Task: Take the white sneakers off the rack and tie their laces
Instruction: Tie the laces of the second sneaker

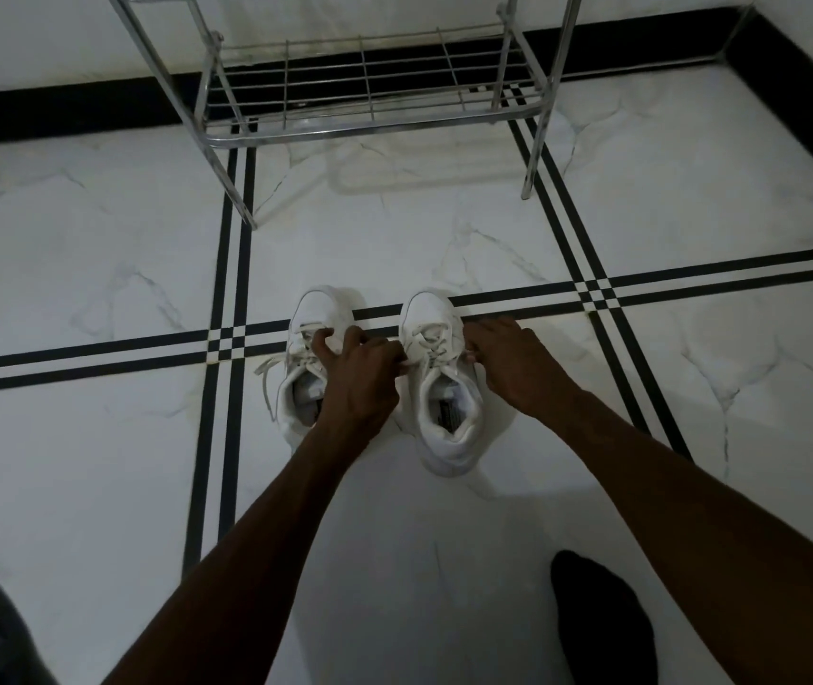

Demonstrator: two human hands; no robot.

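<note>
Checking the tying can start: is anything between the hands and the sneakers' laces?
Nothing visible. Both white sneakers stand on the floor, off the rack. The left hand rests between them, the right hand beside the right one, both at the laces.

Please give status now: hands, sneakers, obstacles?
Left hand and right hand at the laces, grip unclear. Two white lace-up sneakers on the marble floor, off the chrome wire rack, laces loose. Nothing in the way.

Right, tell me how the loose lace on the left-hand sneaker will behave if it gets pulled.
The lace trails limp across the floor, so it is probably floppy and will follow a tug. The left-hand sneaker looks light and may slide on the glossy tile. The left hand over it might steady it.
</note>
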